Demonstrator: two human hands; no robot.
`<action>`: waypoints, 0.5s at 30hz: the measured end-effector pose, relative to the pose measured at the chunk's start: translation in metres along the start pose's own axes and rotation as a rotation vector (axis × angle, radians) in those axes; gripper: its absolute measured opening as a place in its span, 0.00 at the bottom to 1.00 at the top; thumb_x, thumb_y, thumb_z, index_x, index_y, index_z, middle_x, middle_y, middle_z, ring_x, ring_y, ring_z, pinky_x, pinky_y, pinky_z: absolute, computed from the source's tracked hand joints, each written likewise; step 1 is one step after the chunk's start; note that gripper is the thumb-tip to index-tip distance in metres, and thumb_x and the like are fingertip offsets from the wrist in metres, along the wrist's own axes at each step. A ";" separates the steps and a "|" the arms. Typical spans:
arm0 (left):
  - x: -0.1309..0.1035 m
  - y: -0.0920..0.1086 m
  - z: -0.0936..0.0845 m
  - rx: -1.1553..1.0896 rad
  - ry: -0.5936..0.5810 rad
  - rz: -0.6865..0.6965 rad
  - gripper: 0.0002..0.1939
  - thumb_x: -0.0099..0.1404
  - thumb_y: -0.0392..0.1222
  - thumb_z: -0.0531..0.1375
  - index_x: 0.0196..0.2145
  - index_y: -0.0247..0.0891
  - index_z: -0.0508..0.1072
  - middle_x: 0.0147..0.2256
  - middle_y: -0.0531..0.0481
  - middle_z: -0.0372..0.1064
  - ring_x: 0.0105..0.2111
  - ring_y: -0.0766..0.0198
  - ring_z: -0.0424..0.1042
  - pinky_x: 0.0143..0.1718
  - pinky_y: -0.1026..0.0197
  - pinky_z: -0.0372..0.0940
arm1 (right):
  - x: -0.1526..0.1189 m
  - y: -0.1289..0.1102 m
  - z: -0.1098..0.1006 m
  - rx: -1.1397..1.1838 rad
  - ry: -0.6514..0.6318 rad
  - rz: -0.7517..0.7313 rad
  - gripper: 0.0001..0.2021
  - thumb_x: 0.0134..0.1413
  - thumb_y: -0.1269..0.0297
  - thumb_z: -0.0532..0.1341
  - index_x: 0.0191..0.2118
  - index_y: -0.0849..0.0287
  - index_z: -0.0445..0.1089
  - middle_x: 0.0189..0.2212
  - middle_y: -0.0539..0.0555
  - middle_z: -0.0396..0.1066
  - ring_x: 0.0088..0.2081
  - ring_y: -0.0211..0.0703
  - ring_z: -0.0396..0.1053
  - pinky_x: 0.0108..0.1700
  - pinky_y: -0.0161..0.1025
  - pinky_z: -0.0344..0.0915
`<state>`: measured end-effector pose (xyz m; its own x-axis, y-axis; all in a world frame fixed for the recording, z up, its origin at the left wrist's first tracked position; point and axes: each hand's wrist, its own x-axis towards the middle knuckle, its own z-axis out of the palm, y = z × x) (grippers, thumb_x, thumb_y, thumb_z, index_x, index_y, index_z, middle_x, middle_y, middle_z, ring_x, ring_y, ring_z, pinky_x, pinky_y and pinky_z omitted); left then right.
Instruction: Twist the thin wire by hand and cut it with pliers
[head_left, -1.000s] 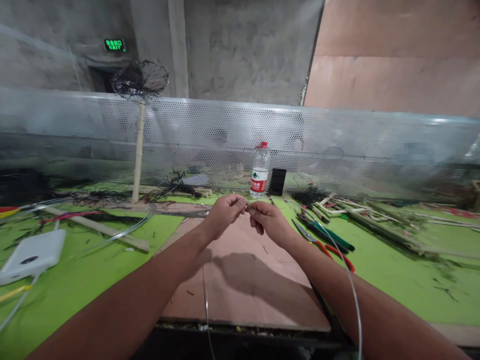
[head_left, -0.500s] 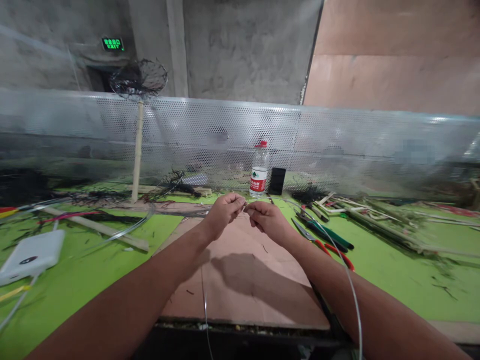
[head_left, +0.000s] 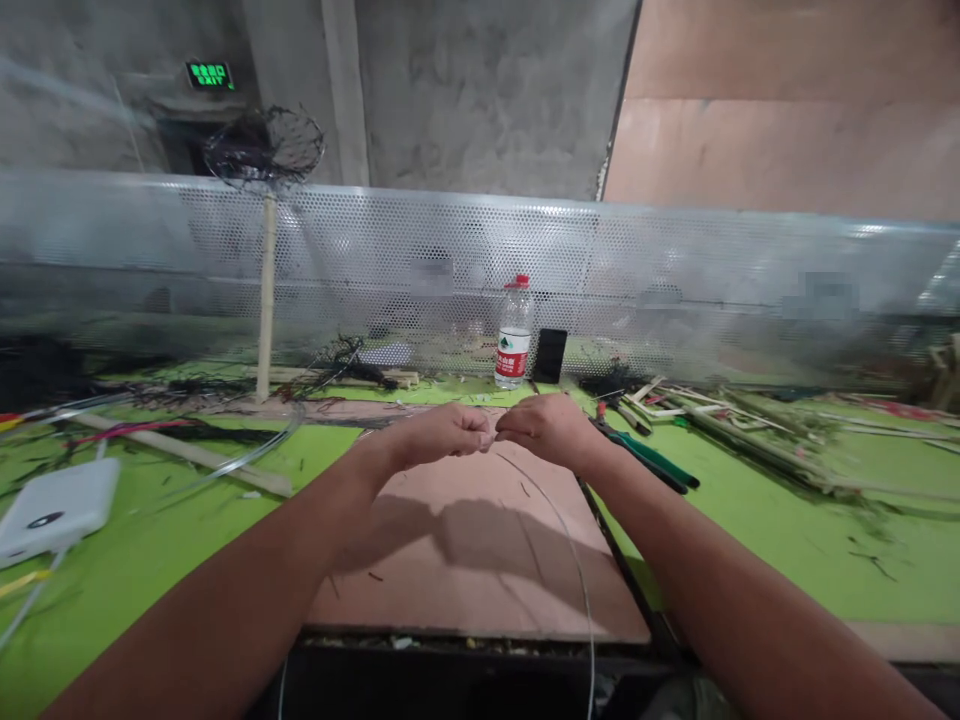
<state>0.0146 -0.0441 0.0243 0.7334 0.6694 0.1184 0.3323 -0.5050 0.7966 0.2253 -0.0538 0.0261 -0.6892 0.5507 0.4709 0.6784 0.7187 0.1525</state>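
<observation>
My left hand [head_left: 450, 432] and my right hand [head_left: 549, 428] meet over the far part of a pinkish-brown board [head_left: 480, 600]. Both are closed, fingertips pinched together on a thin whitish wire [head_left: 576, 550]. From the pinch the wire curves down between my forearms, over the board's near edge. Whatever lies inside the fingertips is too small to make out. Beyond the hands stands a water bottle [head_left: 512, 345] with a red cap. Green-handled pliers [head_left: 652, 458] lie just right of my right wrist.
A dark phone [head_left: 551, 356] leans by the bottle against a perforated metal screen [head_left: 360, 260]. Left are an upright stick [head_left: 267, 300] topped with a black wire basket, a white power bank [head_left: 60, 510] and a clear coil. Cut stems [head_left: 780, 440] lie right on the green table.
The long wire swung from outside my right forearm to between my arms. My right hand turned knuckles-up, my left wrist lowered, and my right forearm now covers the orange-handled scissors.
</observation>
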 end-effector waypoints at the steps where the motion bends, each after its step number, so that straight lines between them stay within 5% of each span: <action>1: 0.001 -0.003 0.001 -0.004 -0.019 -0.022 0.04 0.51 0.38 0.55 0.24 0.36 0.65 0.21 0.56 0.53 0.20 0.71 0.50 0.21 0.65 0.45 | 0.000 -0.001 -0.001 -0.079 -0.036 -0.009 0.13 0.58 0.57 0.54 0.31 0.55 0.73 0.27 0.52 0.72 0.29 0.38 0.65 0.30 0.35 0.50; 5: 0.008 -0.017 0.006 -0.073 -0.026 -0.117 0.04 0.48 0.36 0.54 0.25 0.36 0.65 0.19 0.57 0.50 0.18 0.72 0.47 0.19 0.65 0.41 | 0.003 -0.006 -0.001 -0.269 -0.117 0.024 0.12 0.58 0.60 0.54 0.29 0.57 0.71 0.25 0.53 0.71 0.30 0.39 0.64 0.29 0.36 0.48; 15: 0.020 -0.036 0.024 -0.165 0.085 -0.280 0.07 0.49 0.36 0.54 0.28 0.35 0.67 0.17 0.59 0.47 0.15 0.74 0.40 0.17 0.64 0.35 | 0.008 -0.011 0.006 -0.333 -0.204 0.100 0.10 0.56 0.65 0.54 0.29 0.58 0.71 0.27 0.56 0.72 0.33 0.43 0.66 0.31 0.36 0.51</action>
<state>0.0316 -0.0253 -0.0163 0.5723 0.8166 -0.0754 0.4083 -0.2041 0.8897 0.2106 -0.0551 0.0230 -0.6294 0.7079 0.3205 0.7667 0.4988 0.4041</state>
